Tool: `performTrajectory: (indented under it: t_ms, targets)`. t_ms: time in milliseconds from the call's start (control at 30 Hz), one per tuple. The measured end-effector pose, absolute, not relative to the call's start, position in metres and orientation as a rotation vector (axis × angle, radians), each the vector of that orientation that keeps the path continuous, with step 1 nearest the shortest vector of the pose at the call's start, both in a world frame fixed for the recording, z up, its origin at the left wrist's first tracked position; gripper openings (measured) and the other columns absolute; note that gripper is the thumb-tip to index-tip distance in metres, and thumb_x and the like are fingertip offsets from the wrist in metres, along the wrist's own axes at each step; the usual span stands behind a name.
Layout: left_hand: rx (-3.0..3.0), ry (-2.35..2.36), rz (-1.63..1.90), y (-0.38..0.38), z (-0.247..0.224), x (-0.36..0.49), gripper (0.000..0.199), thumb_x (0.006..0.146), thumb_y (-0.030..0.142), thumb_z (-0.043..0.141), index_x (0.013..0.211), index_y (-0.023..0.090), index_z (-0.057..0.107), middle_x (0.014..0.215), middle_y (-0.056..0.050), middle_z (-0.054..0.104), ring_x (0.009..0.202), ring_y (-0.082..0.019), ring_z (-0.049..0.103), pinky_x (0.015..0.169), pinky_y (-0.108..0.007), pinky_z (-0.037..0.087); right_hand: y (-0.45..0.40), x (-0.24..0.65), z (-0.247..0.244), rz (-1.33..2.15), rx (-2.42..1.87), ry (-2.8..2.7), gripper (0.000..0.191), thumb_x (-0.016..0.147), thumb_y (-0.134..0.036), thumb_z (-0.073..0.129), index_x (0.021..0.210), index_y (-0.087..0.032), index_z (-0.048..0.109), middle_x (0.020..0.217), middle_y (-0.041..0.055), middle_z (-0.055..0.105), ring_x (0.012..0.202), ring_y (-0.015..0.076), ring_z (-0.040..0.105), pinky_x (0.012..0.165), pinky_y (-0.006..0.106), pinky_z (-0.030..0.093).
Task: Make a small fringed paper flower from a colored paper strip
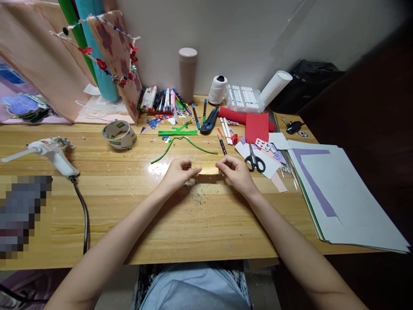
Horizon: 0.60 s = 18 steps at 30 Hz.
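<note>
A short yellow-gold strip (pixel 209 168) stretches level between my two hands, above the near middle of the table; its material cannot be made out. My left hand (pixel 178 174) pinches its left end between thumb and fingers. At the opposite end, my right hand (pixel 237 173) grips it the same way. Just beyond lies a thin green stem (pixel 170 144) bent into an arch, with a flat green strip (pixel 177 133) behind it. Black-handled scissors (pixel 254 162) rest on paper scraps close to my right hand. A dark marker (pixel 222 145) points toward that hand.
On the left are a white glue gun (pixel 53 154) with a black cord and a tape roll (pixel 119 134). A utility knife (pixel 210 120), red crepe paper (pixel 257 128) and several markers (pixel 158 100) lie farther back. Large paper sheets (pixel 351 189) overhang the right front edge.
</note>
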<state>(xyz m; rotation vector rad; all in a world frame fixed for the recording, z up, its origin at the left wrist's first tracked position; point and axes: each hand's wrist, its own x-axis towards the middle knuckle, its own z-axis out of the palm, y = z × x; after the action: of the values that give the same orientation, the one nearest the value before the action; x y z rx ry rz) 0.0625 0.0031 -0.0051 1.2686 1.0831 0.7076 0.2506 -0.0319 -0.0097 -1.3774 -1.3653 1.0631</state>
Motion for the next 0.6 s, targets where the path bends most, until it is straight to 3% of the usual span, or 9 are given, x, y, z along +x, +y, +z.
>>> performTrajectory:
  t_ms: [400, 600]
  targets:
    - [1.341, 1.098, 0.693, 0.0016, -0.0015, 0.0625, 0.029, 0.06, 0.039, 0.071, 0.063, 0.013, 0.06, 0.052, 0.004, 0.047, 0.049, -0.007, 0.04, 0.048, -0.021, 0.028, -0.0341, 0.252, -0.0082, 0.911, -1.431, -1.523, 0.029, 0.086, -0.039, 0.052, 0.066, -0.018, 0.05, 0.06, -0.0024, 0.047, 0.057, 0.0115, 0.044, 0.056, 0.024, 0.033]
    - [1.262, 1.107, 0.71, 0.0034, 0.0007, 0.0634, 0.03, 0.056, 0.038, 0.074, 0.061, 0.013, 0.058, 0.053, 0.003, 0.051, 0.05, -0.008, 0.044, 0.05, -0.022, 0.032, -0.033, 0.2523, -0.0111, 1.015, -1.395, -1.544, 0.031, 0.088, -0.043, 0.047, 0.069, -0.019, 0.049, 0.06, -0.0037, 0.047, 0.056, 0.011, 0.044, 0.056, 0.023, 0.034]
